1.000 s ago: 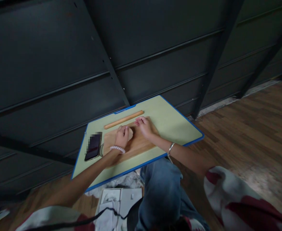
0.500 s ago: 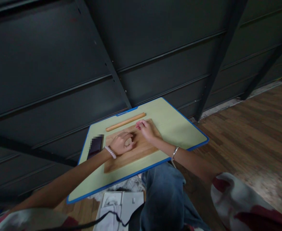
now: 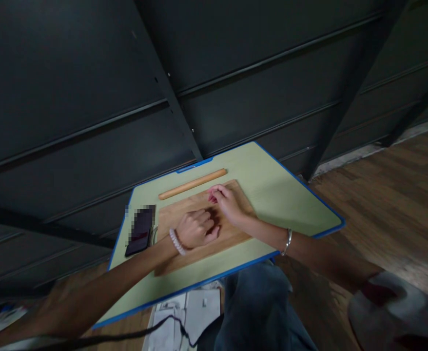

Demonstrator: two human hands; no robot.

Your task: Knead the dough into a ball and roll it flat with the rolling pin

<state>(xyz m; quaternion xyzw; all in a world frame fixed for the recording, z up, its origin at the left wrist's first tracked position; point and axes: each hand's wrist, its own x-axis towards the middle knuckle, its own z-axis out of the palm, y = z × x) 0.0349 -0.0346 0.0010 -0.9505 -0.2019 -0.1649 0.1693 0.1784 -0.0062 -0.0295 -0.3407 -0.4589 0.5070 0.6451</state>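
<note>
Pressing, seemingly: left hand (image 3: 196, 229) is bending palm-down over the wooden board (image 3: 170, 213) lying on the counter (image 3: 283, 204), any hold hidden; right hand (image 3: 225, 202) is curling loosely alongside, contents hidden. Next move: probably calling for steady palm pressure.

Beyond the right hand (image 3: 228, 204), a dark wall (image 3: 272, 87) is meeting a wood floor (image 3: 400, 180), showing somewhere indoors, type unclear.

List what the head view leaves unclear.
Head view:
Left hand: palm and anything under it, hidden by its back and fingers.
Right hand: anything within, hidden by curled fingers.
Phone: left and top, masked by pixel blocks.
Jeans: lower part, cut by bottom edge.
</note>
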